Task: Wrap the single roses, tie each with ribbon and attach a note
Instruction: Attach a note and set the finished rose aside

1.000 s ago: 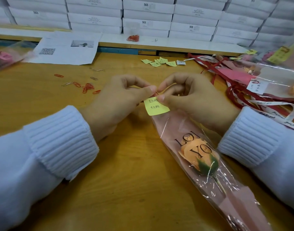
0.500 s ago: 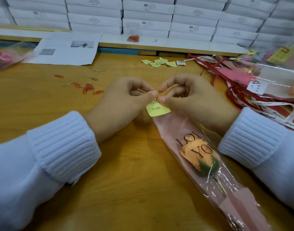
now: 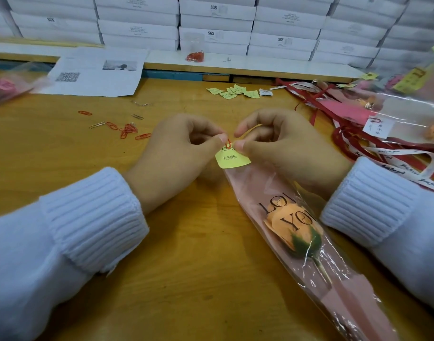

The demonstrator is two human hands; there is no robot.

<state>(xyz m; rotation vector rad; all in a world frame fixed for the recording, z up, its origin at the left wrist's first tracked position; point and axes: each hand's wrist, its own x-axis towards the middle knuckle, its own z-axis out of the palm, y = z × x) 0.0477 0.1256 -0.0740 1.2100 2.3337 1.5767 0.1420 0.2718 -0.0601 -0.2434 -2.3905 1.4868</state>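
One rose (image 3: 294, 230) is in hand, and it is at the note step. It lies on the tabletop (image 3: 186, 279) inside its pink wrap (image 3: 250, 185), head towards the hands and stem running to the lower right, so the wrapping of this one looks done. A yellow note (image 3: 233, 159) sits at the wrap's far end with a red clip (image 3: 228, 143) on its top edge.

The left hand (image 3: 184, 148) has its grip closed, thumb against forefinger, on the clip. The right hand (image 3: 284, 148) pinches the note's top corner against the wrap from the other side. The clip looks partly on (how far it bites into the wrap is hidden by the thumbs), so I judge the note nearly fixed but not let go yet.

No ribbon shows on this rose along the part of the wrap in view; the right sleeve covers one side of it, so I cannot rule one out. If none is there, tying is left for it.

Of the whole batch, some is done: wrapped roses (image 3: 408, 114) with notes clipped on lie piled at the right, over a tangle of ribbons (image 3: 353, 143). More work seems to wait: spare notes (image 3: 233, 91) lie beyond the hands and loose clips (image 3: 128, 129) to their left. How many roses are left I cannot tell.
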